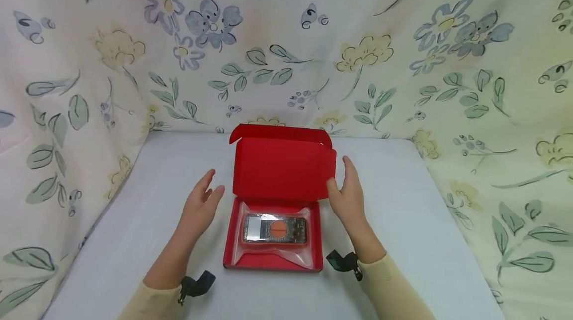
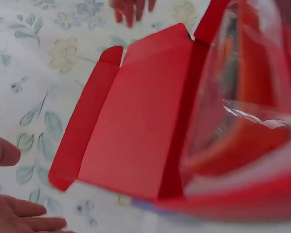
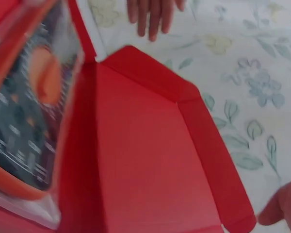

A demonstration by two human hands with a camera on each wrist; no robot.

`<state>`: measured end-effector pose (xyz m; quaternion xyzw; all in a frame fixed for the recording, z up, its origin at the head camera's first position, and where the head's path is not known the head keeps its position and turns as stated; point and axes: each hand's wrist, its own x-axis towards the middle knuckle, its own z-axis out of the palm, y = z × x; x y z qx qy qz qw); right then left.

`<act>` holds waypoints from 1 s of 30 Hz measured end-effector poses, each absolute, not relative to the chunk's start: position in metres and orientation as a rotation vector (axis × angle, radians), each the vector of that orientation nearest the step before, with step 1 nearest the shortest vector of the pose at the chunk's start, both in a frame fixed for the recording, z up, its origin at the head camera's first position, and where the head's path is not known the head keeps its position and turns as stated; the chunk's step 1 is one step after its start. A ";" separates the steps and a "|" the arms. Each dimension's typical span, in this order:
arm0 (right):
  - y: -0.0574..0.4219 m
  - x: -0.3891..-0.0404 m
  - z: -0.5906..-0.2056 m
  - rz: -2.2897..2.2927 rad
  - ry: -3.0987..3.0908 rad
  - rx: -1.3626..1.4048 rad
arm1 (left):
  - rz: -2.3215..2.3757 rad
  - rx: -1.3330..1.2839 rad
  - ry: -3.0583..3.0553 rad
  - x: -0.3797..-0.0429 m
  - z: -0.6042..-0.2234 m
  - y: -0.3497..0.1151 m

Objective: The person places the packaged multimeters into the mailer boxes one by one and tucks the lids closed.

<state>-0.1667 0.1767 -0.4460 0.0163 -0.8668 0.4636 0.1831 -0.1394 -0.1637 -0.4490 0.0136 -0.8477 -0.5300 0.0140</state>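
A red cardboard box (image 1: pixel 228 255) lies on the table with its lid (image 1: pixel 277 168) raised at the back. Inside it is a multimeter (image 1: pixel 297 230) with an orange edge and orange dial, wrapped in a clear plastic bag (image 1: pixel 286 255). My left hand (image 1: pixel 200 209) is held left of the box, fingers spread and apart from it, holding nothing. On the other side, my right hand (image 1: pixel 350 200) has its thumb by the lid's right edge; whether it touches cannot be told. In the right wrist view, that thumb (image 3: pixel 283 208) is close to a corner of the lid's flap (image 3: pixel 218 165).
The white table (image 1: pixel 385 185) carries the box near its middle. A floral cloth (image 1: pixel 313 36) hangs behind the table and along both sides. Each wrist wears a small black camera, one on the left wrist (image 1: pixel 197 284) and one on the right wrist (image 1: pixel 342 261).
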 end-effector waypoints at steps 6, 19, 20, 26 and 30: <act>0.170 -0.173 -0.452 1.563 -2.690 -0.161 | -1.918 0.048 -2.672 -0.165 -0.451 -0.140; 0.139 -0.157 -0.450 1.646 -2.539 0.176 | -2.061 -0.120 -2.567 -0.171 -0.451 -0.121; 0.136 -0.156 -0.450 1.651 -2.542 0.192 | -2.064 -0.128 -2.557 -0.171 -0.451 -0.121; 0.125 -0.154 -0.450 1.581 -2.646 0.190 | -2.078 -0.148 -2.534 -0.172 -0.454 -0.118; 0.124 -0.154 -0.449 1.368 -2.761 0.180 | -2.081 -0.171 -2.527 -0.172 -0.454 -0.118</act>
